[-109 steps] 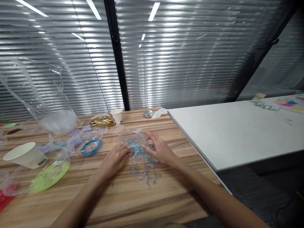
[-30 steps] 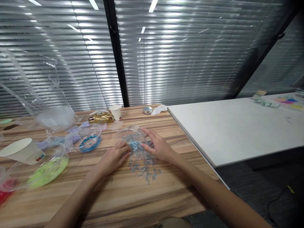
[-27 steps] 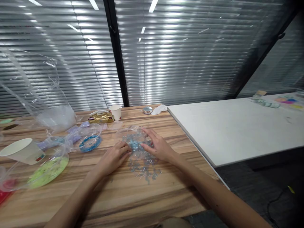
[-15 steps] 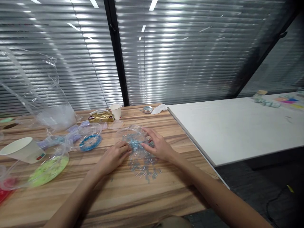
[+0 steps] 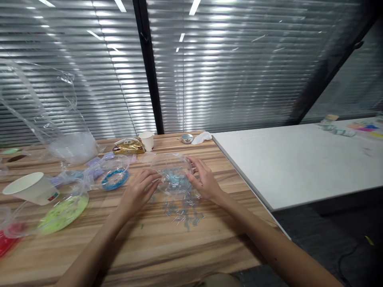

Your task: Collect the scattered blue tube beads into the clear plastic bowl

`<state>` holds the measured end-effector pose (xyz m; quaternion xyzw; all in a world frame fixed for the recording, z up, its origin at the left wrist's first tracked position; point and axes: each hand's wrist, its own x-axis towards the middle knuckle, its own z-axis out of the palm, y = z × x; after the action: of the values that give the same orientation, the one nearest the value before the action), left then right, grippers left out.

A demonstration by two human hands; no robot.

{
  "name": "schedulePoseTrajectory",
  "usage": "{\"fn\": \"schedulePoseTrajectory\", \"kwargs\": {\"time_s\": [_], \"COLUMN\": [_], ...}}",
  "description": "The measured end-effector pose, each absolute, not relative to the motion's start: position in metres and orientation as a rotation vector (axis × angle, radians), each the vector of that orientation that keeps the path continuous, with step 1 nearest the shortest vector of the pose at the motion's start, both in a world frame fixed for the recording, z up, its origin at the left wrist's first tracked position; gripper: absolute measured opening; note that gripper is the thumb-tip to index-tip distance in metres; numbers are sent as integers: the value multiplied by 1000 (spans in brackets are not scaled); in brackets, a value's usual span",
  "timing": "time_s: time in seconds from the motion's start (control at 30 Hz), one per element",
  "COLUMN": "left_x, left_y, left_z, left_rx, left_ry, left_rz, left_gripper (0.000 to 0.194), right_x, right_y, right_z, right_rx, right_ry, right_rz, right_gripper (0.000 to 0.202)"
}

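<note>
Between the hands: a clear crumpled plastic bag of pale blue tube beads (image 5: 173, 177), sitting on the wooden tabletop (image 5: 179, 255), mouth side toward the person by the look of it.
Left hand (image 5: 138, 191): fingers loosely curled, fingertips on the bag's left edge; looks like a light pinch of the film, but I honestly can't tell if it's really gripping or just resting.
Right hand (image 5: 203, 181): fingers spread, cupping the bag's right side, tips on the plastic.
Just below the grip: a scatter of loose blue tube beads (image 5: 184, 213) lying on the wood, out of the bag.
Step in hand: my read is gathering or steadying the bag, both hands framing it.
Next move calls for: gentle handling, I'd say; thin film, tiny beads that roll, so keep the opening up.
Left of the grip: clear bag with a bright blue bead ring (image 5: 115, 178), near; further out a lime green bead bag (image 5: 63, 207) and a white paper cup (image 5: 31, 188) on its side.
Beyond the grip: small white cup (image 5: 147, 140) and gold foil packet (image 5: 129, 148).
Right of the grip: white table (image 5: 299, 159), well apart.
</note>
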<state>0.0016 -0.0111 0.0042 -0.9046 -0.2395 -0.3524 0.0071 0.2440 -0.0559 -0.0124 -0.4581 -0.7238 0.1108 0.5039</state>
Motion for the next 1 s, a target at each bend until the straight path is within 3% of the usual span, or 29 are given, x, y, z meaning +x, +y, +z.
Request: {"fn": "schedulePoseTrajectory", "kwargs": {"time_s": [0.17,0.47,0.73,1.0], "left_x": [-7,-32,-34,-28], "left_y": [-2,18,14,9], "left_z": [11,1,2,5], "left_rx": [-2735,-2958,-3149,-3200], "left_ry": [-1084,-1619,-1727,-1658], "left_rz": [-1230,-694,-386,-365], "left_gripper": [16,15,22,18], "right_x": [246,247,246,247], "right_y": [-53,-52,-54,-53], "right_z": [-14,-13,-14,-15], "right_rx": [-1172,-1201,-1189,-1201], "right_ry": [-1618,-1568,-1596,-1604], "right_rz": [232,155,187,175], "right_gripper": [45,44,44,43]}}
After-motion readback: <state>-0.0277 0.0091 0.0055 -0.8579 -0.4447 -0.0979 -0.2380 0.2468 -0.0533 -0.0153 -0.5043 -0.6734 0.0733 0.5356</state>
